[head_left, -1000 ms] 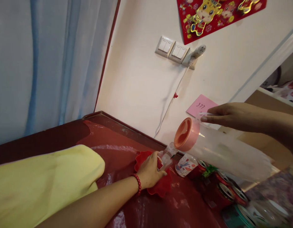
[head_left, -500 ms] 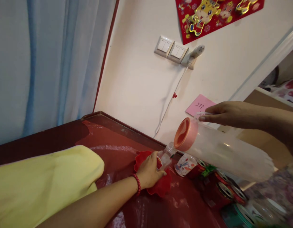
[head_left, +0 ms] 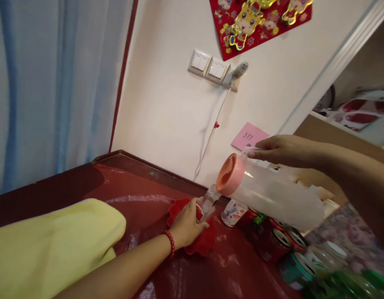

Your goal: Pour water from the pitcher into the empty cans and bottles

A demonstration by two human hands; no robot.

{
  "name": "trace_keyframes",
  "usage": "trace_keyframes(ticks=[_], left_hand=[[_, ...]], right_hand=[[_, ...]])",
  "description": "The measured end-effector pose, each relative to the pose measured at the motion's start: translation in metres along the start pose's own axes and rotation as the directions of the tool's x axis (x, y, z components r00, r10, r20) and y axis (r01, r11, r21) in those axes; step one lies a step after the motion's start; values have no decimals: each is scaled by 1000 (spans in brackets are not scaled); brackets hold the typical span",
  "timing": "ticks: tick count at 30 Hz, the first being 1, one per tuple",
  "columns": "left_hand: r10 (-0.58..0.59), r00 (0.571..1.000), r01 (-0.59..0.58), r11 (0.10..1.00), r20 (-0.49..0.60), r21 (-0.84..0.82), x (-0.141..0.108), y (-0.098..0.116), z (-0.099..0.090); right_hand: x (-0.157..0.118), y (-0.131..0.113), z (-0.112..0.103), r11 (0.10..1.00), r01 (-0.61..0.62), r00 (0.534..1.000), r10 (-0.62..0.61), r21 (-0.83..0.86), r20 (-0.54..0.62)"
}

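My left hand [head_left: 188, 226], with a red bead bracelet at the wrist, is wrapped round a clear bottle [head_left: 210, 199] with a red label. The bottle's uncapped neck leans up to the right, above a red scalloped dish [head_left: 207, 241]. My right hand [head_left: 279, 149] grips the handle of a large translucent pitcher [head_left: 273, 193] with an orange-pink lid. The pitcher lies tilted nearly level, its lid end at the bottle's mouth. Whether liquid is flowing between them I cannot tell.
A yellow cloth [head_left: 61, 245] covers the table's [head_left: 139, 187] left side. Right of the dish stand a patterned paper cup [head_left: 233, 212], several red cans [head_left: 274, 243], a green can [head_left: 296, 270] and bottles. Behind are a wall with switches [head_left: 208, 66], a hanging cord [head_left: 207, 143] and a pink note [head_left: 248, 136].
The view has shifted, so most things appear farther left. Both hands keep hold of the bottle and the pitcher, lid still at the bottle's mouth. More bottles show at the lower right.
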State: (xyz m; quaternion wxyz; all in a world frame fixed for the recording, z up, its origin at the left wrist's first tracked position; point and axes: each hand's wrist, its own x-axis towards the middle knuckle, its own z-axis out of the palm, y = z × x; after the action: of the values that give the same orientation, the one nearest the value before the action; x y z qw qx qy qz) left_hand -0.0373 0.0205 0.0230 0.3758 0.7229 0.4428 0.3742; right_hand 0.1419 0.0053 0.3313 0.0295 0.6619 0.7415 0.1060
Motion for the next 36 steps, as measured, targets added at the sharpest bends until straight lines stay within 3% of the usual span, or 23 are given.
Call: trace_keyframes(ticks=[5,10,17,20,27,32,36], left_hand=[[24,1000,-24,1000,-4,2,4,0,1],[36,999,-36,999,6,21,7,0,1],[47,999,-47,998,-3,41,15,-5,4],[50,999,-49,998,-22,51,17,-6,5],[109,994,-110,994,-20,-15,23,-12,6],[111,993,-111,994,-29,8,26,-17,6],[84,996,-84,996,-34,13,25,-14,5]], right_hand=[[-25,22,12,978,-12,998,27,209,-65],[-66,51,40,855,-44,972,156,516,-176],[-127,63,111,668,10,833,407,744,-376],[-146,58,152,542,30,809,481,840,-339],[-170,51,234,404,-10,692,663,915,-285],[-175,53,272,303,-5,598,765,953,-240],[-176,52,287,257,39,579,782,966,-231]])
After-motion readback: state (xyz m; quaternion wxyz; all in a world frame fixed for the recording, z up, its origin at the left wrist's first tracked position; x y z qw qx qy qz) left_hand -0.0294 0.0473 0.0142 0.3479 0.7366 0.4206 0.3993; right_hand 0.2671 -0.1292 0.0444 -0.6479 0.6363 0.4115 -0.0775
